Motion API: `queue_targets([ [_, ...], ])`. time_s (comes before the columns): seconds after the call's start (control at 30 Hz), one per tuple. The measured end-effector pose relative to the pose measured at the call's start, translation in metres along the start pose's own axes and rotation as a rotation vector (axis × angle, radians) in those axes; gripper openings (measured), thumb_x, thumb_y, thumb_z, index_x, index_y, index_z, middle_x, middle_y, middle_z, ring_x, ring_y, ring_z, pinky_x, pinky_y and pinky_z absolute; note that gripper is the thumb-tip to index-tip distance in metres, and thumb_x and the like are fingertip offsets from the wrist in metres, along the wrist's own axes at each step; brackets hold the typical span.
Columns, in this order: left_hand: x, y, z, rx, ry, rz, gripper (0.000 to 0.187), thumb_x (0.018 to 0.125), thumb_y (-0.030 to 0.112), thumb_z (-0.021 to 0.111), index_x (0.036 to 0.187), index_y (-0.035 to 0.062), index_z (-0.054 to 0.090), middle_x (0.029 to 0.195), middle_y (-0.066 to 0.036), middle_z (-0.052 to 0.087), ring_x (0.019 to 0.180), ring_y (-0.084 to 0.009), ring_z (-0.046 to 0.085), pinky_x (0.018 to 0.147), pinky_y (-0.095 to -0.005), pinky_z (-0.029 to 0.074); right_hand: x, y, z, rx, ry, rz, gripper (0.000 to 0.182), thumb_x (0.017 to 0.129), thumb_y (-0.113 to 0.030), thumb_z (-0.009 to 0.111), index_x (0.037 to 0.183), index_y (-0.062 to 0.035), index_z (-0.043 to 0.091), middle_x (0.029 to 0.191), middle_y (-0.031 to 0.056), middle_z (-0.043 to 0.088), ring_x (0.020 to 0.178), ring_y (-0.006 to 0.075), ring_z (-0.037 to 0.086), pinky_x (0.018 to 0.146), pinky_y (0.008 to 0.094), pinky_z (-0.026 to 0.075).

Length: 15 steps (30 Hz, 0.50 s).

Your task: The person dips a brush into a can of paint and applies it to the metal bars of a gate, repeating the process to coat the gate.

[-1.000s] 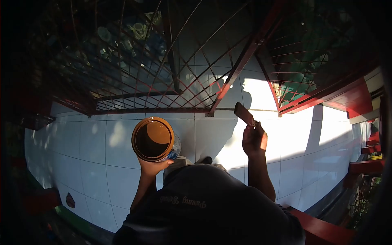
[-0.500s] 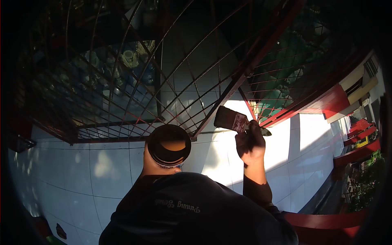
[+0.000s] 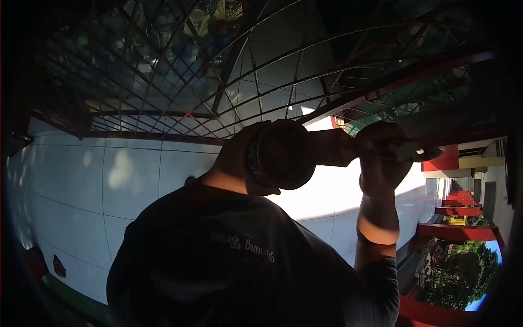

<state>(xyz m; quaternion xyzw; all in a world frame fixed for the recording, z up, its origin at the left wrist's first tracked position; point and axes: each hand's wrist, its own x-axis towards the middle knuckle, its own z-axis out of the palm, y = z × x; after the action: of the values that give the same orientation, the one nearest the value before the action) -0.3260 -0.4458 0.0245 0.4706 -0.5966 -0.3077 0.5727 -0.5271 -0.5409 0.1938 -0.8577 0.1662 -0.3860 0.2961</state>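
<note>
My left hand is wrapped round a paint can, which lies in shadow with its dark opening tilted to the right. A flat paintbrush is pinched in my right hand, its handle sticking out past the fingers to the right. The bristle end of the brush overlaps the can's mouth, so the tips are hidden. Both hands are raised in front of the metal lattice, close to its lower bars in this view.
Pale tiled floor spreads below, with a bright sunlit patch at right. A dark red frame rail runs diagonally to the upper right. Behind the lattice are bluish, cluttered items. Red beams and greenery show at right.
The paintbrush, held apart from the can before, now has its bristle end at the can's mouth. Both hands moved right and up in view, and the can tipped toward the brush.
</note>
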Motion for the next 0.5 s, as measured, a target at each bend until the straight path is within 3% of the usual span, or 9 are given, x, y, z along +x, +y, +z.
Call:
queue_targets([
  [0.1,0.004,0.0,0.015,0.052,0.09,0.047,0.115,0.045,0.032,0.101,0.141,0.0039,0.044,0.132,-0.015,0.059,0.123,-0.0317,0.059,0.102,-0.0428,0.049,0.014,0.022,-0.004,-0.05,-0.195,-0.139,0.017,0.088,0.008,0.062,0.103,0.0021,0.059,0.095,0.0103,0.065,0.091,0.0157,0.063,0.08,0.0269,0.048],
  [0.2,0.011,-0.002,0.031,0.02,0.137,0.034,0.116,0.045,0.033,0.1,0.141,0.0034,0.043,0.131,-0.016,0.059,0.123,-0.0327,0.059,0.102,-0.0434,0.05,0.025,0.038,-0.011,0.064,-0.275,-0.141,0.017,0.088,0.009,0.062,0.104,0.0025,0.058,0.093,0.0091,0.065,0.085,0.0133,0.063,0.075,0.0241,0.048],
  [0.33,0.023,-0.009,0.054,-0.027,0.193,0.027,0.117,0.044,0.033,0.1,0.142,0.0027,0.043,0.131,-0.018,0.059,0.122,-0.0341,0.06,0.101,-0.0442,0.05,0.028,0.05,-0.015,0.146,-0.281,-0.076,0.015,0.088,0.009,0.062,0.101,0.0022,0.059,0.09,0.0076,0.064,0.078,0.0112,0.061,0.069,0.023,0.047],
  [0.5,0.031,-0.019,0.071,-0.058,0.248,0.024,0.118,0.044,0.034,0.1,0.142,0.0019,0.042,0.131,-0.02,0.059,0.121,-0.0358,0.06,0.101,-0.0451,0.05,0.031,0.077,-0.022,0.035,-0.346,-0.105,0.011,0.088,0.008,0.063,0.096,0.0013,0.06,0.085,0.0057,0.063,0.073,0.0093,0.058,0.065,0.0221,0.045],
])
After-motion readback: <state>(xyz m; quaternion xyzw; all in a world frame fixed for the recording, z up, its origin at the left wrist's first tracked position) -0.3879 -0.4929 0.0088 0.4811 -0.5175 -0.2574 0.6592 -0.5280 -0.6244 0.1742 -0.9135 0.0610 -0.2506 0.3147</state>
